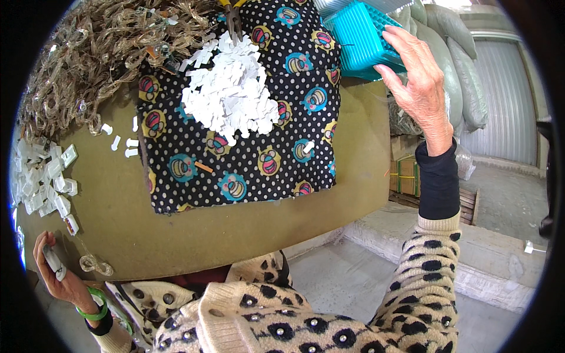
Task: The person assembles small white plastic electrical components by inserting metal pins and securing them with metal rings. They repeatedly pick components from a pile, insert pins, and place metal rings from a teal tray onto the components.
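At the lower left my left hand (62, 288) is closed around a small white plastic housing (54, 263), much like those heaped just beyond it. At the upper right my right hand (421, 88) reaches out with thumb and fingers spread at the side of a teal plastic basket (355, 44). Its fingertips overlap the basket's edge; whether they touch it I cannot tell. Between the hands, a heap of small white plastic pieces (232, 88) lies on a black dotted cloth (247, 191). Yellow-handled pliers (234, 22) rest at the heap's far end.
A tangle of coiled clear-brown wires (88, 59) covers the table's far left. Nearer stands a pile of white housings (44, 176), with a loose wire coil (96, 266) by the table edge. Stuffed sacks (465, 70) and a carton (405, 176) stand right of the table (235, 241).
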A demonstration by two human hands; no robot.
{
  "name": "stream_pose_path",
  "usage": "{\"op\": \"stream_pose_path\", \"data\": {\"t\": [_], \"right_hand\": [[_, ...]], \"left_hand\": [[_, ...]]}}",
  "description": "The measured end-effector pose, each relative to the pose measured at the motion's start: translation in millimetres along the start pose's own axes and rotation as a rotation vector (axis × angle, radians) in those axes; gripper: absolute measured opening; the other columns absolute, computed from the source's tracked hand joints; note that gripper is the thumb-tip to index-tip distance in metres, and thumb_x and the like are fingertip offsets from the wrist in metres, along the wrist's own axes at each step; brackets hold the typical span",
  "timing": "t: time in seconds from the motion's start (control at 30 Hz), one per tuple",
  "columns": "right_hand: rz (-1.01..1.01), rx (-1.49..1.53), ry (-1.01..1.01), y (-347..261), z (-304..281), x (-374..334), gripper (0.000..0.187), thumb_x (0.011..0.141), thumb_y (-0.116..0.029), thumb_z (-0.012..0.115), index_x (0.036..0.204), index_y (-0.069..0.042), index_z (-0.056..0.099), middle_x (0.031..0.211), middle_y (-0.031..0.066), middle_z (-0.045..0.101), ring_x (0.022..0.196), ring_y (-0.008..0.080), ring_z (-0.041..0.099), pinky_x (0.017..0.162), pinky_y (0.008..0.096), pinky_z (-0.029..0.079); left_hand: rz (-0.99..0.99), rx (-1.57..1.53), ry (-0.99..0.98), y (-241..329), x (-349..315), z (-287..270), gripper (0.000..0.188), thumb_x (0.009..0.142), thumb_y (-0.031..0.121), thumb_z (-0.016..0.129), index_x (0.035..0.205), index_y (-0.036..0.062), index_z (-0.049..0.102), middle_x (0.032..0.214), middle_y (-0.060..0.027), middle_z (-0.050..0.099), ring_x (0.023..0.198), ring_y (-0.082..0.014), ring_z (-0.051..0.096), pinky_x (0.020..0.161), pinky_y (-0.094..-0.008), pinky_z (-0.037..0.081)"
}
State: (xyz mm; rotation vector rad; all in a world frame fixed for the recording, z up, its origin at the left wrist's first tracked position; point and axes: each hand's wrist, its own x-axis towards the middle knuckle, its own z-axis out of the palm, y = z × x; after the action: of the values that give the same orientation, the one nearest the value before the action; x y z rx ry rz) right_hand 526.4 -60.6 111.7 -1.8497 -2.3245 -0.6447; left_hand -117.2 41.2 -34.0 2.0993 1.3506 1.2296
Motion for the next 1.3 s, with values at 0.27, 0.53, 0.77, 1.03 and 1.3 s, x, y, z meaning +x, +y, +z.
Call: {"op": "stream_pose_path", "data": {"t": [0.27,0.53,0.77,1.03,1.3], "right_hand": [[-0.022,-0.022,0.005,0.3,0.3,-0.8,0.054,0.075,-0.008,0.080,0.124,-0.003,0.061,0.128,0.0145,0.064,0.112,0.0333,0.062,0.094,0.0397,0.051],[-0.019,-0.058,0.024,-1.3,3.4,-3.3,0.057,0.074,-0.011,0.082,0.126,-0.003,0.059,0.129,0.0138,0.063,0.112,0.0336,0.062,0.095,0.0400,0.051],[-0.006,-0.089,0.046,-1.7,7.0,-3.9,0.062,0.071,-0.015,0.084,0.126,-0.005,0.059,0.128,0.0130,0.062,0.112,0.0335,0.062,0.094,0.0400,0.051],[0.021,-0.105,0.059,0.0,10.4,-7.7,0.061,0.072,-0.014,0.083,0.127,-0.006,0.059,0.128,0.0118,0.063,0.113,0.0325,0.061,0.095,0.0407,0.051],[0.042,-0.120,0.081,0.1,11.7,-11.2,0.060,0.074,-0.018,0.082,0.127,-0.006,0.059,0.129,0.0104,0.062,0.114,0.0319,0.061,0.095,0.0411,0.051]], "left_hand": [[-0.011,-0.037,-0.009,-0.3,-0.4,0.7,0.030,0.095,-0.003,0.045,0.121,-0.0107,0.058,0.122,-0.0196,0.062,0.111,-0.0293,0.061,0.102,-0.0411,0.048],[0.021,-0.039,-0.050,-6.5,-1.1,-3.5,0.029,0.095,-0.002,0.045,0.120,-0.0110,0.058,0.121,-0.0200,0.061,0.112,-0.0295,0.060,0.103,-0.0426,0.048],[0.028,-0.010,-0.051,1.2,-0.1,1.1,0.031,0.092,-0.001,0.047,0.119,-0.0109,0.059,0.119,-0.0206,0.061,0.110,-0.0296,0.059,0.099,-0.0420,0.049],[0.221,-0.113,-0.604,147.0,72.6,48.1,0.027,0.087,0.012,0.059,0.106,-0.0069,0.060,0.100,-0.0204,0.062,0.091,-0.0285,0.061,0.078,-0.0375,0.049],[-0.208,-1.005,-0.966,258.1,111.2,229.6,0.024,0.098,0.020,0.063,0.107,-0.0022,0.065,0.091,-0.0110,0.070,0.080,-0.0167,0.067,0.073,-0.0291,0.056]]}}
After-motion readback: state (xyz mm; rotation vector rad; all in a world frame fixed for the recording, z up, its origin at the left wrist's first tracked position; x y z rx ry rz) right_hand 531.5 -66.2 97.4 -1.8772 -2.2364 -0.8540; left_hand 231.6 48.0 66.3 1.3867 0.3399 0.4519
